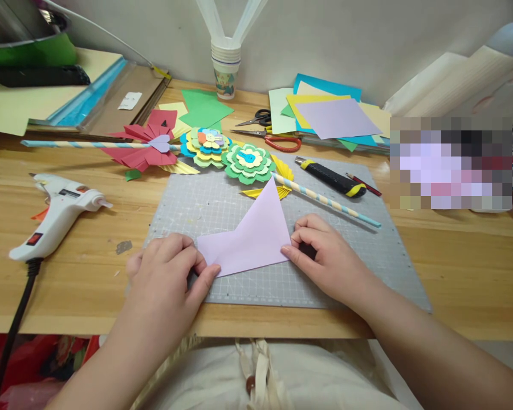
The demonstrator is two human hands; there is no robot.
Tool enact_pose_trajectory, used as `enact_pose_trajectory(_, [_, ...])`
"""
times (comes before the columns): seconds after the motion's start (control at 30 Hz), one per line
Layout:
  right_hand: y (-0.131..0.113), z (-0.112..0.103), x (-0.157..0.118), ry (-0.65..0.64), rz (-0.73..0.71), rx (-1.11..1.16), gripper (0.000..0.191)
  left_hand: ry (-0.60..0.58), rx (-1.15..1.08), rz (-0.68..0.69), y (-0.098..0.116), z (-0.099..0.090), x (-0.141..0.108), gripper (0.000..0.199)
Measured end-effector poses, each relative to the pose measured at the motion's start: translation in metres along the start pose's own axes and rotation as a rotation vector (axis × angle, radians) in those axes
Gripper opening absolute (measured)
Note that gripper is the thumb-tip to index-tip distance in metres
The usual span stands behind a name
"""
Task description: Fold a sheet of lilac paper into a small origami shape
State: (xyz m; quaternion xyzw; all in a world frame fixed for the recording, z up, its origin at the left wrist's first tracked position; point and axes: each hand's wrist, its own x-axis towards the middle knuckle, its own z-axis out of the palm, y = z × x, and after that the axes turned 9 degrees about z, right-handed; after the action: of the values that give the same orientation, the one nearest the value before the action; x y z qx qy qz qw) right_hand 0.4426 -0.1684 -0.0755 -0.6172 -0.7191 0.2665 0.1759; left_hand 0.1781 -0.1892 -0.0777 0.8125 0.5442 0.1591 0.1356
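Note:
A folded lilac paper (254,236) lies on the grey cutting mat (325,285), one corner pointing up and away. At its lower left corner my left hand (171,273) pinches the paper between thumb and curled fingers. My right hand (325,253) pinches the lower right edge, thumb on top. Just beyond the paper are a green layered paper flower (248,162) and a striped stick (329,202) with yellow pleated leaves.
A white glue gun (60,216) with a black cord lies left. Behind the mat are a red paper butterfly (147,142), red-handled scissors (284,141), a box cutter (331,177), paper sheets (337,117) and stacked paper cups (226,71).

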Motion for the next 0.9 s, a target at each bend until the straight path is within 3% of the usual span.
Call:
enact_pose_trajectory(0.4, [-0.001, 0.0, 0.0, 0.018, -0.02, -0.036, 0.019, -0.032, 0.049, -0.018, 0.004, -0.002, 0.002, 0.028])
enact_pose_trajectory(0.7, [0.0, 0.0, -0.001, 0.031, -0.037, -0.039, 0.018, -0.144, -0.073, 0.159, -0.011, -0.014, 0.012, 0.016])
enact_pose_trajectory(0.9, [0.001, 0.001, 0.001, 0.034, -0.052, -0.053, 0.02, -0.206, -0.12, 0.193, -0.02, -0.019, 0.016, 0.015])
